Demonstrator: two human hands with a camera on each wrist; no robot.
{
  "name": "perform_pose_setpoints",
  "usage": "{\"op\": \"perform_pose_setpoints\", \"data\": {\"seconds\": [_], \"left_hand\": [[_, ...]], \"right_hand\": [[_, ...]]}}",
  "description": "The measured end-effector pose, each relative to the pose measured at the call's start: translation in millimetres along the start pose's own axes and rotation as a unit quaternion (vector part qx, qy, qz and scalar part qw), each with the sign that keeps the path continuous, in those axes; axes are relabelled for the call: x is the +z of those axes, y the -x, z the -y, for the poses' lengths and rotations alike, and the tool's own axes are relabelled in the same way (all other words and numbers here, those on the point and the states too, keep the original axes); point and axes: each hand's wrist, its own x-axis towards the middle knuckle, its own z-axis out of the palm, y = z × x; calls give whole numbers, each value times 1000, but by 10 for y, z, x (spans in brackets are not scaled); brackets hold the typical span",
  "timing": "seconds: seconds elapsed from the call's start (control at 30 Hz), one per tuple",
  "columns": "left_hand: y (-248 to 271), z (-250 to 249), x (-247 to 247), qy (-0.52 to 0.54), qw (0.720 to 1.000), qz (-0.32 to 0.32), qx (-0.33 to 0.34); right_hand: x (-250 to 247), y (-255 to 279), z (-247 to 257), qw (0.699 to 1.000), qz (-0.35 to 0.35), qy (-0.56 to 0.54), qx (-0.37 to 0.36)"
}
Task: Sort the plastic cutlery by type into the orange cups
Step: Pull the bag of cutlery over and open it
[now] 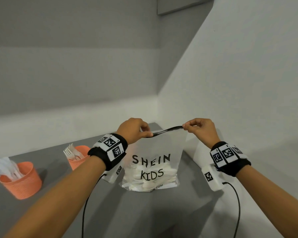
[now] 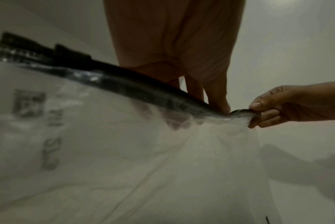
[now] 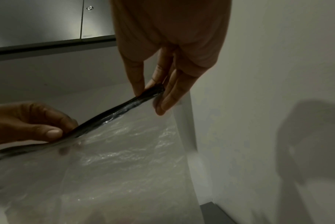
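A frosted plastic bag (image 1: 153, 162) printed "SHEIN KIDS" stands upright on the grey counter (image 1: 144, 212), white plastic cutlery (image 1: 151, 179) lying in its bottom. My left hand (image 1: 136, 130) pinches the bag's black zip strip (image 1: 167, 131) at its left part. My right hand (image 1: 199, 128) pinches the strip's right end. In the left wrist view the left hand (image 2: 218, 104) holds the zip strip (image 2: 124, 84), with the right hand (image 2: 273, 109) at its end. The right wrist view shows the right hand (image 3: 153, 94) pinching the zip strip (image 3: 113, 113). Two orange cups stand left: one (image 1: 22, 182) holding white knives, one (image 1: 77, 157) holding forks.
A white wall (image 1: 248, 83) rises close on the right, and a grey backsplash (image 1: 67, 74) runs behind the counter. Black cables (image 1: 86, 206) hang from both wrist bands. Bare counter lies between the cups and the bag.
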Motion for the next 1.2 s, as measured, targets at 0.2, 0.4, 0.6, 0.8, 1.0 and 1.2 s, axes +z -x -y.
{"op": "perform_pose_setpoints", "data": {"seconds": [0.2,0.4,0.6,0.8,1.0,1.2], "left_hand": [[-1,-81,61,-160,986,8,53],[-24,-192,178,-225,971,-8,77],[46,-245,323,-291,955,4,58],[49,-191,317,-232,970,-72,-30],[9,-208,333,-113,991,-78,-9],[42,-130,310,-99,994,-48,-25]], "right_hand": [[15,6,28,1000,-2,-1,5],[26,5,69,1000,-12,3,6],[47,2,51,1000,-25,-7,15],[55,15,84,998,27,39,42],[233,125,158,944,176,268,72],[328,135,179,936,180,286,101]]}}
